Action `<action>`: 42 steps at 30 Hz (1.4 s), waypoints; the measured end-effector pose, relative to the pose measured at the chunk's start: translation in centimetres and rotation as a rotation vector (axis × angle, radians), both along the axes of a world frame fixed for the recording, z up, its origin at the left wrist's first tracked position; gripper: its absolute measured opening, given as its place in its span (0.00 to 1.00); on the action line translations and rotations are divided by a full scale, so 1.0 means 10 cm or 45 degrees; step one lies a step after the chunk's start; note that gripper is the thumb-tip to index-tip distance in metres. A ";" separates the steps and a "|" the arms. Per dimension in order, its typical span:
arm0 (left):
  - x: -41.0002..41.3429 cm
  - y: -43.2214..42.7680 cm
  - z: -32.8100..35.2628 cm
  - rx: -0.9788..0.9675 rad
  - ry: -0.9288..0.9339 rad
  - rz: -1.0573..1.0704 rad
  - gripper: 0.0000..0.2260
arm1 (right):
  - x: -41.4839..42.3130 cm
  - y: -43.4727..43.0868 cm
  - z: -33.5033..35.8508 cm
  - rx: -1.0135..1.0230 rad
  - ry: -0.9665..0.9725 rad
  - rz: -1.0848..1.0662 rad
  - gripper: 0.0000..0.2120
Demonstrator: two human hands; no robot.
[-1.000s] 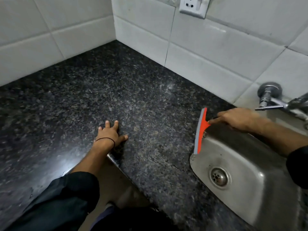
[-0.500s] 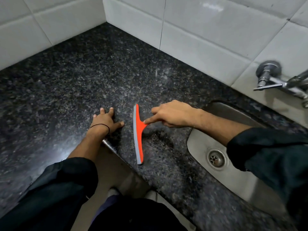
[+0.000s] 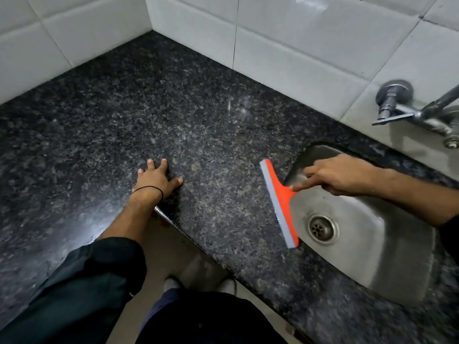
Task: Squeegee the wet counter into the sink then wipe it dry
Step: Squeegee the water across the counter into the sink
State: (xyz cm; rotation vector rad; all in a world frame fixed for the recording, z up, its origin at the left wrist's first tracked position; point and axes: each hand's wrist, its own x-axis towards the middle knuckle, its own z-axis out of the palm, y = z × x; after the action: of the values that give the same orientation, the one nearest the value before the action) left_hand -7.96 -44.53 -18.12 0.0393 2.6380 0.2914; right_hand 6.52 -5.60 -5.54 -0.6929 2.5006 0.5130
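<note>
An orange squeegee (image 3: pixel 282 207) with a grey rubber blade lies along the left rim of the steel sink (image 3: pixel 367 244), its blade edge on the dark speckled granite counter (image 3: pixel 198 135). My right hand (image 3: pixel 340 176) grips its handle over the sink basin, forefinger stretched along the handle. My left hand (image 3: pixel 155 178), with a black band at the wrist, rests flat on the counter near the front edge, fingers spread and holding nothing.
White tiled walls (image 3: pixel 298 45) close the counter at the back and left. A chrome tap (image 3: pixel 417 110) juts from the wall above the sink. The sink drain (image 3: pixel 323 225) is uncovered. The counter's front edge runs diagonally by my legs.
My right hand has dragged the squeegee rightward across the counter, from beside my left hand to the sink's rim. My left hand has stayed planted.
</note>
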 end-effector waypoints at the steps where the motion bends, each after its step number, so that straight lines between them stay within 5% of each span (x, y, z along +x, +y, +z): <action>1: 0.00 0.00 -0.01 0.002 0.002 -0.005 0.39 | 0.03 0.11 0.08 0.049 -0.003 -0.019 0.32; 5: -0.02 0.00 0.00 -0.011 -0.005 -0.013 0.39 | 0.09 0.39 0.34 0.128 0.030 -0.133 0.31; 12: -0.05 -0.03 0.09 -0.118 0.003 -0.107 0.35 | -0.49 -0.17 0.15 -0.265 0.228 -0.264 0.34; 16: -0.19 -0.22 0.28 -0.168 -0.009 -0.238 0.29 | -0.94 -0.97 -0.06 -0.395 0.242 -0.102 0.33; 26: -0.28 -0.62 0.32 -0.022 -0.087 -0.195 0.43 | -1.15 -2.17 -0.25 -0.340 0.229 0.226 0.29; 30: -0.24 -0.56 0.30 -0.011 -0.095 -0.167 0.40 | -0.97 -1.90 -0.18 -0.278 0.079 0.142 0.23; 33: -0.18 -0.45 0.27 -0.082 -0.135 -0.226 0.38 | -0.78 -1.37 -0.03 -0.174 0.010 0.082 0.33; 42: 0.01 -0.14 0.21 -0.173 -0.128 -0.215 0.50 | -0.37 0.27 0.25 0.126 -0.027 -0.145 0.34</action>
State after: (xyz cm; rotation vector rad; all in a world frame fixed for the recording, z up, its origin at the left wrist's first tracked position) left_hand -7.89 -45.97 -15.99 0.1964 2.5289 0.0551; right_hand 2.86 -2.93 -3.00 -0.5126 2.4592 0.5802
